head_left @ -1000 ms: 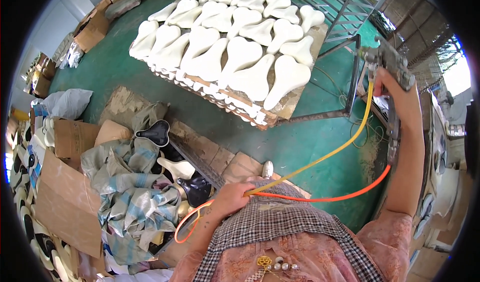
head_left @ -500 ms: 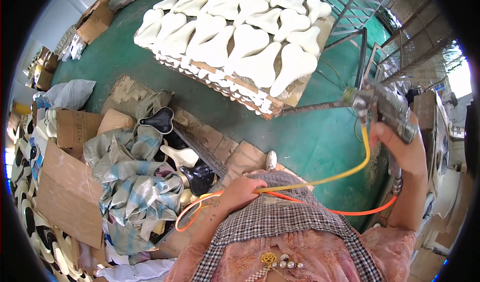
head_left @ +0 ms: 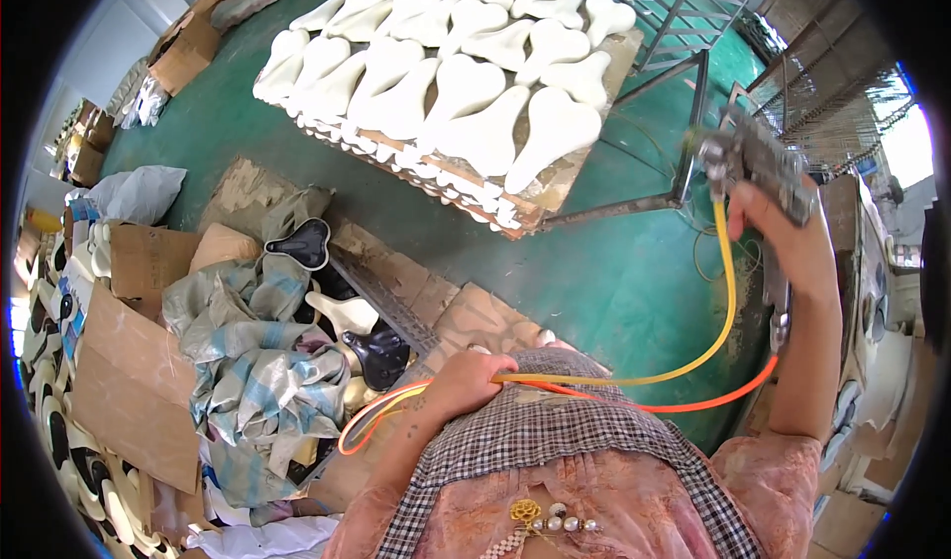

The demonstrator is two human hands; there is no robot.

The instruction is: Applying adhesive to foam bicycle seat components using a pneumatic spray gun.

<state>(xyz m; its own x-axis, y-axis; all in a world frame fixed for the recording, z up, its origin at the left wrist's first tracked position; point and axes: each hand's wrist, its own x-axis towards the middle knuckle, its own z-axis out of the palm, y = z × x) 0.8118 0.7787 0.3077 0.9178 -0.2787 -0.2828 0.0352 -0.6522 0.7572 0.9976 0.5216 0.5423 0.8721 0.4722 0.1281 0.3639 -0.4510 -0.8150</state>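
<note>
Head view, brown cardboard boxes (head_left: 134,400) left, spray gun (head_left: 758,167) gripped

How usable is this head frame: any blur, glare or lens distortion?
Head view: heavy fisheye bending with a black rim; the spray gun in the right hand is motion-blurred; daylight blows out the right edge; the white saddle shapes and left hand stay sharp.

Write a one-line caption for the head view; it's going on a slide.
Right hand raises a spray gun while left hand gathers its yellow and orange hoses.
</note>
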